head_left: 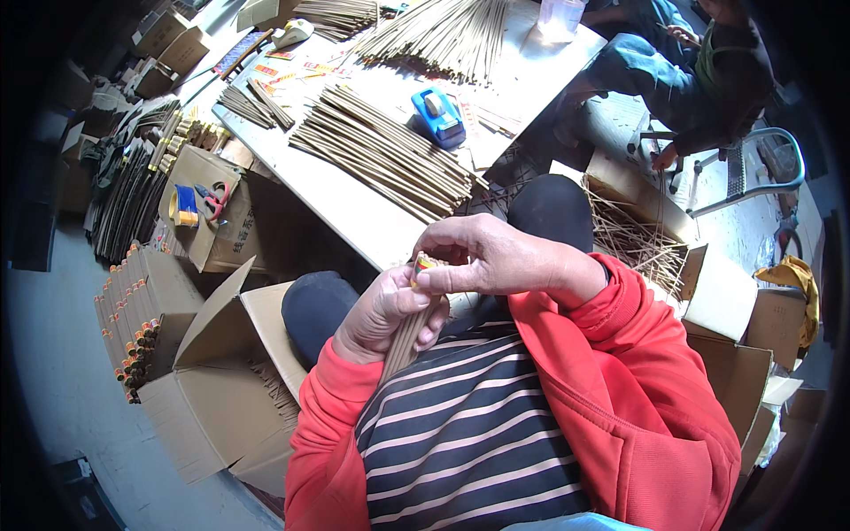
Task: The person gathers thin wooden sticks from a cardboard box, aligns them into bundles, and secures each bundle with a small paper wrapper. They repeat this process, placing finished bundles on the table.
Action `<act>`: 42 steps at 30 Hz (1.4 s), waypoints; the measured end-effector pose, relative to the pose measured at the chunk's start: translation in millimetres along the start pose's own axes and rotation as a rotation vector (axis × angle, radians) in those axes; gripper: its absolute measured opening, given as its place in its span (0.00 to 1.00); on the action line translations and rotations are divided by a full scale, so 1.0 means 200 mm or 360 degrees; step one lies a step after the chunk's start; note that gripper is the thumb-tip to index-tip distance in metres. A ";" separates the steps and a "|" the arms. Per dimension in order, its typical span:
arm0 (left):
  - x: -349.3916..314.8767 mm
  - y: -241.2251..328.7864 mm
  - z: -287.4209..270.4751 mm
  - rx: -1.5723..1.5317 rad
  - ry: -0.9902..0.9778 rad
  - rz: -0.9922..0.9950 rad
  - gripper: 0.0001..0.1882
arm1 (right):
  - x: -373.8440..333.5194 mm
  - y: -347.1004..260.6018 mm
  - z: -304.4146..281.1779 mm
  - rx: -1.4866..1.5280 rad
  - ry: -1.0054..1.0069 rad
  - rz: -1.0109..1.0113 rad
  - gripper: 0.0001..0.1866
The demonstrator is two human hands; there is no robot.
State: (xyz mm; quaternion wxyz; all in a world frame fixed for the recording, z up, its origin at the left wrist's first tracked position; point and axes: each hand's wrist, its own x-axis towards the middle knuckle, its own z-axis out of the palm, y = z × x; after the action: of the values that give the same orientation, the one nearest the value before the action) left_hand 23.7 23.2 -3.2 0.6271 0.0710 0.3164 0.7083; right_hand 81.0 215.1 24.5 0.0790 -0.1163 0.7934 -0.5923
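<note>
My left hand (382,311) is closed around a bundle of thin brown sticks (405,343), which look like incense sticks. The bundle is held at a slant in front of my striped shirt, its top end pointing away from me. A red and yellow paper band (423,263) sits near that top end. My right hand (500,257) pinches the band, with thumb and fingers against the bundle. Beyond my hands, on the white table (354,228), lies a wide row of loose sticks (381,146). A blue tape dispenser (438,115) stands next to that row.
Red and yellow labels (276,76) and a large fan of sticks (443,37) lie farther back. Left, a carton holds scissors (215,200) and tape (184,205); banded bundles (131,323) are stacked nearby. An open carton (208,398) stands beside me. Another person (699,75) sits far right.
</note>
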 end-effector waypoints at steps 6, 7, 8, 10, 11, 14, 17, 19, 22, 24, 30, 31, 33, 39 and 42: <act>0.04 0.00 0.06 0.0317 0.0144 0.0000 0.15 | 0.00 -0.03 0.02 -0.0354 0.0213 0.0176 0.20; 0.03 0.00 0.06 0.0306 0.0165 0.0003 0.15 | 0.01 -0.02 0.04 -0.0446 0.0290 0.0128 0.20; 0.02 -0.01 0.04 0.0275 0.0098 0.0006 0.16 | 0.02 -0.02 0.05 -0.0484 0.0254 0.0110 0.23; -0.03 0.01 0.07 0.0283 0.0149 0.0025 0.19 | 0.01 -0.04 0.03 -0.0312 0.0229 -0.0043 0.26; -0.06 0.03 0.09 0.0342 0.0181 0.0078 0.20 | 0.02 -0.03 0.02 -0.0063 0.0266 -0.0057 0.23; -0.16 0.20 0.16 0.0531 0.0273 0.0287 0.23 | 0.02 -0.02 -0.02 0.0478 0.0466 -0.0026 0.20; -0.32 0.52 0.34 0.1043 0.0303 0.0911 0.24 | 0.00 0.04 -0.03 0.0745 0.0616 -0.0039 0.17; -0.44 0.70 0.51 0.1500 0.0279 0.1368 0.25 | -0.02 0.02 -0.01 0.0712 0.0651 -0.0058 0.15; -0.67 0.99 0.65 0.1576 0.0055 0.1459 0.23 | -0.02 0.02 0.03 0.0659 0.0675 -0.0004 0.12; -0.72 1.04 0.66 0.1522 0.0033 0.1628 0.23 | -0.02 0.03 0.04 0.0722 0.0658 0.0001 0.10; -0.27 0.85 0.38 0.1559 0.0357 0.2336 0.24 | -0.02 0.09 0.00 0.0648 0.0747 0.0052 0.09; -0.19 0.79 0.33 0.1637 0.0317 0.2345 0.23 | -0.02 0.10 0.00 0.0652 0.0747 0.0062 0.09; -0.05 0.69 0.22 0.1234 0.0331 0.2335 0.13 | -0.02 0.10 0.00 0.0638 0.0748 0.0094 0.09; 0.01 0.65 0.12 0.1150 0.0479 0.2323 0.11 | 0.00 0.15 0.01 0.0628 0.0699 0.0066 0.10; 0.00 0.63 0.27 0.1181 0.0513 0.2292 0.12 | 0.07 0.14 0.04 -0.0016 0.0789 -0.0326 0.20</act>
State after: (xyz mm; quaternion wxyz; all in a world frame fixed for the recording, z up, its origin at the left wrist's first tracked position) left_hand -55.2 41.7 107.1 -0.0975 0.3564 0.4928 0.7878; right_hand 66.9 210.6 -4.3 -0.1787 -0.0476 0.7755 -0.6036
